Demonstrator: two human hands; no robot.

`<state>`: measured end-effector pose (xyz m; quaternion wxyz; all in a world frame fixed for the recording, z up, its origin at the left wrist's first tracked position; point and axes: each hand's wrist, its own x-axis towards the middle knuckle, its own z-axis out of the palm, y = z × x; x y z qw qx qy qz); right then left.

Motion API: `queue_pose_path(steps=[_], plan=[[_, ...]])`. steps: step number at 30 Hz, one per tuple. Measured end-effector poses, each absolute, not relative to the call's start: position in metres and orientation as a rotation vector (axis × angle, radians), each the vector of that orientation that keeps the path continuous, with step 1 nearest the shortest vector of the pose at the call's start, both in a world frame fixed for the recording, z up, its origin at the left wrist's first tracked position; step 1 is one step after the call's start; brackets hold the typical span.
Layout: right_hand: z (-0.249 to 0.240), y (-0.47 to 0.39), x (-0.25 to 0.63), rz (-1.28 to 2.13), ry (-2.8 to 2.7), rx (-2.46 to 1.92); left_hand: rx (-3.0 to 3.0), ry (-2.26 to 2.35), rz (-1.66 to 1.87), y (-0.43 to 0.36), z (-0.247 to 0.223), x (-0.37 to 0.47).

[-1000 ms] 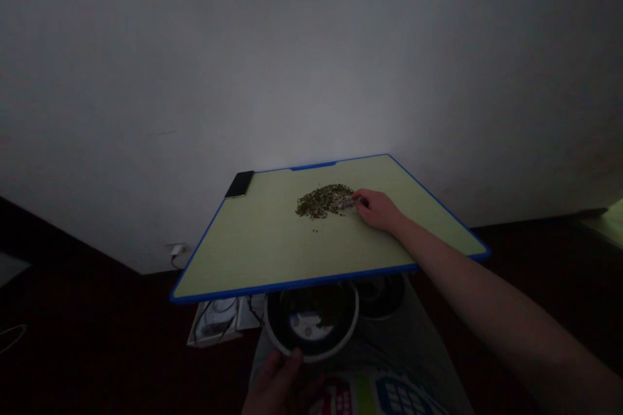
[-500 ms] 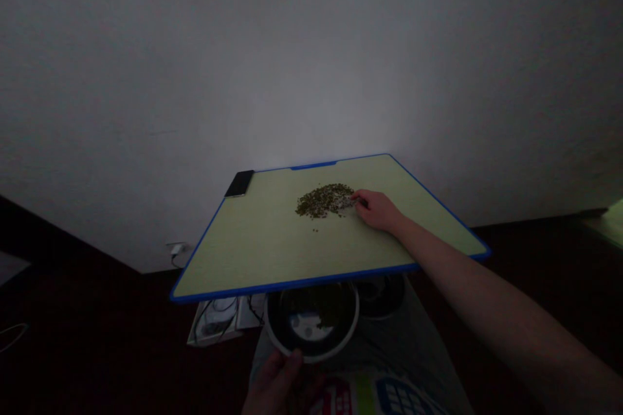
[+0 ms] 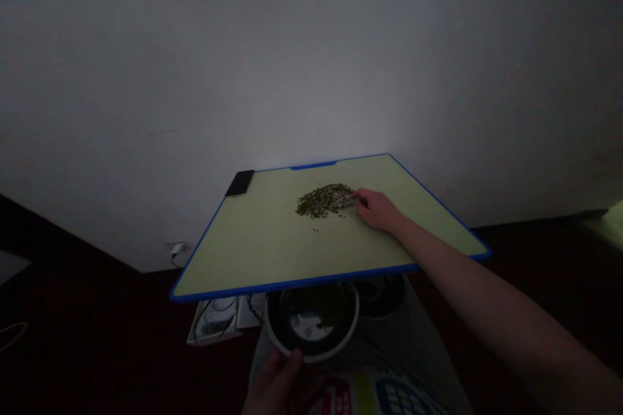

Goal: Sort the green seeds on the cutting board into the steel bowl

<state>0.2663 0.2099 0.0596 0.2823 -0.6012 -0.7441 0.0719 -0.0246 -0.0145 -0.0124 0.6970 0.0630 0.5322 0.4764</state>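
Note:
A loose pile of small greenish-brown seeds or beans [image 3: 318, 199] is spread on a pale yellow board [image 3: 253, 253] with a blue rim. My right hand [image 3: 374, 207] rests at the pile's right edge, fingertips pinched together among the grains. Whatever those fingers hold is too small and dark to tell. Under the board's near edge, a metal bowl [image 3: 354, 327] sits over my lap with some dark greenish contents inside. My left hand [image 3: 280, 379] grips its near rim, thumb on top. Part of the bowl is hidden by the board.
A black phone [image 3: 240, 183] lies at the board's far left corner. Behind stands a grey wall [image 3: 311, 65] with a plugged-in charger [image 3: 176, 249]. Below are a white box with cables [image 3: 214, 321] and a second dark container [image 3: 382, 295] right of the bowl.

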Motion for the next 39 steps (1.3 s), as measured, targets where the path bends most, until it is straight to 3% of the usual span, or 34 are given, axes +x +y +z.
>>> queue_pose_path(steps=[39], plan=[[0.059, 0.213, 0.264, 0.192, -2.034, -1.556, 0.116, 1.192, 1.045, -0.016, 0.001, -0.025]])
